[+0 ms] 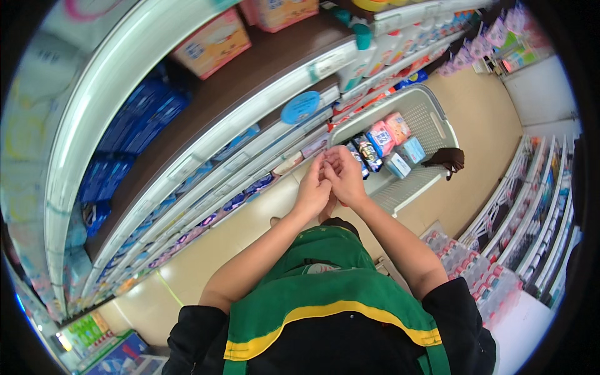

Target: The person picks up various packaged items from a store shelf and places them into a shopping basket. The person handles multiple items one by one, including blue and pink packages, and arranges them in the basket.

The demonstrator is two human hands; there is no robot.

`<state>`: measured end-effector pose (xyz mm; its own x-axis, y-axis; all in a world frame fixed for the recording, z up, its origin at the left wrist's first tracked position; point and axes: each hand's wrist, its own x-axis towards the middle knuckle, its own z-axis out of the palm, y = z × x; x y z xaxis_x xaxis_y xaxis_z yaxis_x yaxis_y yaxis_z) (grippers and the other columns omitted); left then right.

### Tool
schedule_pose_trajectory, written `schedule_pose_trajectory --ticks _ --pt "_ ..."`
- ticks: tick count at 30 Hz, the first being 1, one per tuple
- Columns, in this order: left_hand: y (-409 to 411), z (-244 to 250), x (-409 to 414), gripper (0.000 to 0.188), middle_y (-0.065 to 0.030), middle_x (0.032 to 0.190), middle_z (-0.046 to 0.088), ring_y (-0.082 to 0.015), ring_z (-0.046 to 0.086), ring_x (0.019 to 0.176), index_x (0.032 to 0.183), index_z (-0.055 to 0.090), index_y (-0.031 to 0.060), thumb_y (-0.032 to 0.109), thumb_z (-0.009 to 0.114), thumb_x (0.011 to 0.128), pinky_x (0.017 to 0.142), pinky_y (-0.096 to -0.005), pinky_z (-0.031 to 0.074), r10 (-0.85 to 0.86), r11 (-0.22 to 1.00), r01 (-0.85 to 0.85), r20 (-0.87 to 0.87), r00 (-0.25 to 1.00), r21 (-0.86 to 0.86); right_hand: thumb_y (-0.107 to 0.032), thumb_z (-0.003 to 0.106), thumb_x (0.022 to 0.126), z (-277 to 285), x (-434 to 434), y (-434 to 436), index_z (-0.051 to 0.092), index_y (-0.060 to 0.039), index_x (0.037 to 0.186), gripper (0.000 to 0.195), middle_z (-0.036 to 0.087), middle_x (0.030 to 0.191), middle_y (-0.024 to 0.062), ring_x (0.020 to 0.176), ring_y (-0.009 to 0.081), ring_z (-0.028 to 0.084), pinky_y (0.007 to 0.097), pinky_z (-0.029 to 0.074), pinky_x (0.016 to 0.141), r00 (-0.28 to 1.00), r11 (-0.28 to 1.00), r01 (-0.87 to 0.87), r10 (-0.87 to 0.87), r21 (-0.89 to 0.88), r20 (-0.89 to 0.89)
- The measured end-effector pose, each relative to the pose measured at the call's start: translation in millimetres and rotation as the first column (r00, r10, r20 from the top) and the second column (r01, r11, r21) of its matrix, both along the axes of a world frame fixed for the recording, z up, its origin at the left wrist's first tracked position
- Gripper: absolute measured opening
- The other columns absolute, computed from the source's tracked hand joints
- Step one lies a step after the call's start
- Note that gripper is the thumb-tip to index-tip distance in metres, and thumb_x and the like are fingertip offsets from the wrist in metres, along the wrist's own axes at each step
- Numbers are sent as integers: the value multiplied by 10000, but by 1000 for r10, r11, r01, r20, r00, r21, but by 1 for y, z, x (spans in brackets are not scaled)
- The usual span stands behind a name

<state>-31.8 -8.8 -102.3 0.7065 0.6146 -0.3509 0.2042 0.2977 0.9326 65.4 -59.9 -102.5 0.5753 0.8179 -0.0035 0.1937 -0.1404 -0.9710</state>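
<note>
My left hand (pixel 313 187) and my right hand (pixel 344 176) meet in front of my green apron (pixel 328 281), fingertips touching and fingers curled. Whether something small lies between the fingers cannot be told. Just beyond them stands a grey perforated plastic basket (pixel 433 119). Inside it lie a pink-and-blue pack (pixel 380 138), an orange-pink pack (pixel 397 127), dark packs (pixel 367 152) and two light blue packs (pixel 412 150), (pixel 397 165). A dark brown cloth (pixel 447 160) hangs over the basket's right rim.
Long store shelves (pixel 262 93) run along the left, holding blue packs (pixel 136 117) and an orange-pink box (pixel 213 42). A round blue tag (pixel 300 107) sticks out from a shelf edge. At the lower right are plastic-wrapped bottles (pixel 473 267), beside more shelving (pixel 520 211).
</note>
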Motion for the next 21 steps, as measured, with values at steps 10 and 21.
schedule_pose_trajectory --ticks 10,21 --pt "37 10 -89 683 -132 1327 263 -253 432 1121 1370 154 60 -68 420 754 844 -324 447 401 903 -407 75 913 136 -44 592 719 15 -68 65 473 -19 1093 393 489 1017 154 697 204 582 276 461 545 979 982 -142 121 124 163" --pt "78 32 -103 822 -142 1404 110 -261 430 1112 1392 -3 113 -9 484 740 764 -320 459 603 796 -604 41 797 40 -82 627 694 10 -76 126 395 36 1180 551 459 1125 174 728 188 584 293 475 646 991 992 -80 90 102 -98"
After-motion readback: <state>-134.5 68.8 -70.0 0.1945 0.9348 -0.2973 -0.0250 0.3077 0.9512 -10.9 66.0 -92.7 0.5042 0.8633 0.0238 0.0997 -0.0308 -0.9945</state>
